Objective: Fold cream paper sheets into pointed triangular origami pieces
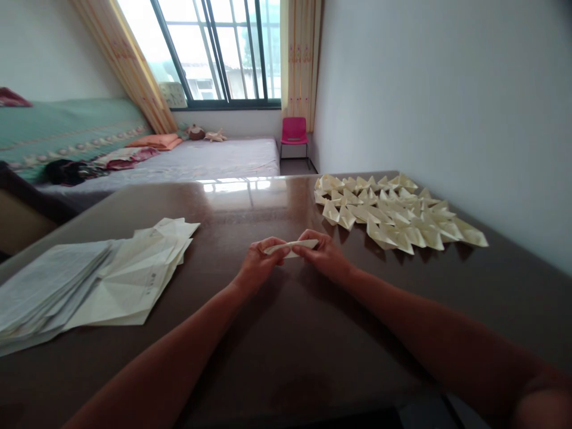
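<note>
At left on the glossy brown table (250,211) lie our greyish printed paper sheets (49,277) and creased cream paper sheets (129,283), seemingly left to fold. Near the middle, our left hand (263,255) and right hand (325,255) pinch a narrow, cream folded-paper piece (295,246), apparently partway shaped. At right, we have many pointed, cream folded-paper shapes (393,211) in rows, which look finished.
</note>
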`<state>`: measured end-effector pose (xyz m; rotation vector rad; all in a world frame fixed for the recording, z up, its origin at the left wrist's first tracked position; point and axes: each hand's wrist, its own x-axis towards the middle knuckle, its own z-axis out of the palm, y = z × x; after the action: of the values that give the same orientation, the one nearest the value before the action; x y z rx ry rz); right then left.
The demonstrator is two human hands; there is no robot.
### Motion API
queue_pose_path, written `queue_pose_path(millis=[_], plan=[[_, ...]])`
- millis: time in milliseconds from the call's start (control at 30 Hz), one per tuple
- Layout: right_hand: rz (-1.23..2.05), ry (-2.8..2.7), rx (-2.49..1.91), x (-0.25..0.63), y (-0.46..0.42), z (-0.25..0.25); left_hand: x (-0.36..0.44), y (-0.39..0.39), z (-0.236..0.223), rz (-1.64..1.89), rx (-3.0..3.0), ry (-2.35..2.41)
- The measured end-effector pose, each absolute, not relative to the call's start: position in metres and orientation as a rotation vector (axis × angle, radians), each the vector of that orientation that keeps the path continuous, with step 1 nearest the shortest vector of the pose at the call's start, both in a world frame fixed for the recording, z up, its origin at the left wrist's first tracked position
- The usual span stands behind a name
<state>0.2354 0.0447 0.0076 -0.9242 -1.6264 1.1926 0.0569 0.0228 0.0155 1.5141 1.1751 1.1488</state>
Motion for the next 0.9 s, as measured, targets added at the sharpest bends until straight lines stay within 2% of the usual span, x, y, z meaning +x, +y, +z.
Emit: queue_pose_path(millis=[200, 400, 533, 700, 900], plan=[[1.231, -1.707, -0.983, 0.236, 0.049, 0.001, 0.057, 0.027, 0.011, 1.039, 1.724, 1.279], [0.906, -2.094, -0.992, 0.250, 0.061, -0.007, 0.039, 0.037, 0.003, 0.858, 2.079, 1.408], [0.917, -2.128, -0.975, 0.262, 0.067, -0.007, 0.021, 0.041, 0.002, 0.694, 2.095, 1.344], [1.022, -2.019, -0.939, 0.270, 0.076, -0.011, 0.011, 0.045, 0.006, 0.847, 2.181, 1.325], [1.027, -1.975, -0.870, 0.268, 0.080, -0.020, 0.015, 0.049, 0.004, 0.795, 2.275, 1.385]])
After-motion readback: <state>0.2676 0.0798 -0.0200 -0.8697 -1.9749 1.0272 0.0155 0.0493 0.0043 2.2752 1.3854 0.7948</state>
